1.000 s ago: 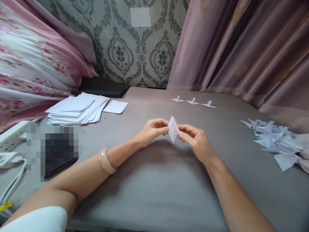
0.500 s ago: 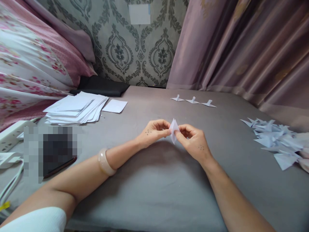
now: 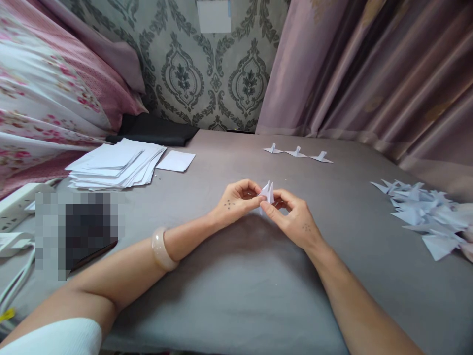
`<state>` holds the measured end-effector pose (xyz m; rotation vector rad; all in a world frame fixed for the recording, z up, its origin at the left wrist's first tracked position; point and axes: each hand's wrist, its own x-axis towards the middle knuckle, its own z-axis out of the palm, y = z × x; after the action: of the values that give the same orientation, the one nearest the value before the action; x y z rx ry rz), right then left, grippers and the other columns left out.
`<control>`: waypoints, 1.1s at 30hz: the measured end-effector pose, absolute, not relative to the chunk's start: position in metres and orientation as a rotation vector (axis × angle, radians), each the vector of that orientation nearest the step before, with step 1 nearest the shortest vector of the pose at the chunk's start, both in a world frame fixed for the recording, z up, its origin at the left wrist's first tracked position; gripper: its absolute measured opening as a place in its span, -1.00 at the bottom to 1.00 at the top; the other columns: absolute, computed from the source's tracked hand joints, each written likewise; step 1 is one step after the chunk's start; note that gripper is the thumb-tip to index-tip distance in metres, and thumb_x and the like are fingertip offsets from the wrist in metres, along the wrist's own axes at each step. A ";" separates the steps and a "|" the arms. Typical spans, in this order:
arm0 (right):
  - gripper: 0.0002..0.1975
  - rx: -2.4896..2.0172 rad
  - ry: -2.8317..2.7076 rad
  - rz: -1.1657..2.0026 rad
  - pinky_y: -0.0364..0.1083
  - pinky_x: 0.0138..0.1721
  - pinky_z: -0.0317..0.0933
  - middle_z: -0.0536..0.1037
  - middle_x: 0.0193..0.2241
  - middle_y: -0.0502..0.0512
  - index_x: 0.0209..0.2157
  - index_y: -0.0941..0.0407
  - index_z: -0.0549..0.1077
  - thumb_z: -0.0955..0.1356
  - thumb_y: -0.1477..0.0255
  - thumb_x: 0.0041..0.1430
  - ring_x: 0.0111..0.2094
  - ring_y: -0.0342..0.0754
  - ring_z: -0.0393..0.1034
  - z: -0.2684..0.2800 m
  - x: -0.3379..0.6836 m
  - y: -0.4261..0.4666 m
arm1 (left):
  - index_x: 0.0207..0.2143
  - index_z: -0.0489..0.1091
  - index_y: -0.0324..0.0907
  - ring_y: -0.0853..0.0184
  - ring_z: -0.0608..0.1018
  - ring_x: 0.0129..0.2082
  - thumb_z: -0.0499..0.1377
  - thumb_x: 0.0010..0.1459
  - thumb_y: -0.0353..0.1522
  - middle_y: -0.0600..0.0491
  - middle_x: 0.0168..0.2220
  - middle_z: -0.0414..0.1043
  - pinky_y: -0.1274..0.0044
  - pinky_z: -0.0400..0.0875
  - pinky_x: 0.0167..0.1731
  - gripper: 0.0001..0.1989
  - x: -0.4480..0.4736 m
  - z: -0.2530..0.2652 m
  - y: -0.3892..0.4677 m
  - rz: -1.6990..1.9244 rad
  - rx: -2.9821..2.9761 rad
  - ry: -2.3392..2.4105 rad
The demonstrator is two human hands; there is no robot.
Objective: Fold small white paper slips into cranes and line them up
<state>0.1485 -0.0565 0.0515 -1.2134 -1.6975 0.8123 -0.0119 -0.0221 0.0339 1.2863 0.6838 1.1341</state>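
A small folded piece of white paper is pinched between both hands above the grey-covered surface. Two pointed tips of the paper stick up side by side, and its lower part is mostly hidden by my fingers. My left hand is closed on its left side, thumb in front. From the right, my right hand grips it between thumb and fingers, the thumb across its lower front. A pale bangle circles my left wrist.
Three folded paper figures stand in a row farther back. Several more lie in a heap at the right. To the left are a stack of white sheets, a smaller stack, a blurred dark object and a power strip.
The folded paper has gone from a flat diamond shape to two separate raised points. My right thumb has shifted left and down across it. The view has moved slightly.
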 end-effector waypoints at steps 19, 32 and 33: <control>-0.70 -1.312 -1.435 0.851 -0.08 -0.36 0.23 0.55 -0.48 0.07 -0.42 0.13 0.54 0.44 0.17 -0.04 -0.44 -0.08 0.37 0.051 0.147 -0.054 | -0.36 0.49 -0.24 0.40 0.48 -0.31 0.35 -0.04 -0.35 0.07 -0.35 0.49 0.49 0.32 -0.16 -0.82 -0.014 0.030 -0.017 1.146 1.167 0.567; -0.82 -1.251 -1.580 0.885 -0.11 -0.36 0.18 0.53 -0.46 0.00 -0.39 0.06 0.58 0.41 0.25 0.04 -0.42 -0.12 0.32 0.054 0.151 -0.057 | -0.43 0.54 -0.22 0.34 0.50 -0.27 0.32 0.00 -0.36 0.04 -0.38 0.52 0.44 0.31 -0.11 -0.91 -0.016 0.035 -0.018 1.089 1.212 0.584; -0.82 -1.247 -1.562 0.924 -0.11 -0.36 0.18 0.53 -0.45 0.00 -0.39 0.06 0.59 0.41 0.25 0.04 -0.41 -0.12 0.32 0.055 0.152 -0.057 | -0.43 0.55 -0.22 0.35 0.50 -0.28 0.32 0.00 -0.36 0.04 -0.38 0.52 0.45 0.30 -0.12 -0.91 -0.016 0.035 -0.018 1.084 1.212 0.584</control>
<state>0.1518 -0.0570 0.0550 -1.2471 -1.5620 0.9238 -0.0161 -0.0177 0.0349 1.2118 0.5844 1.0841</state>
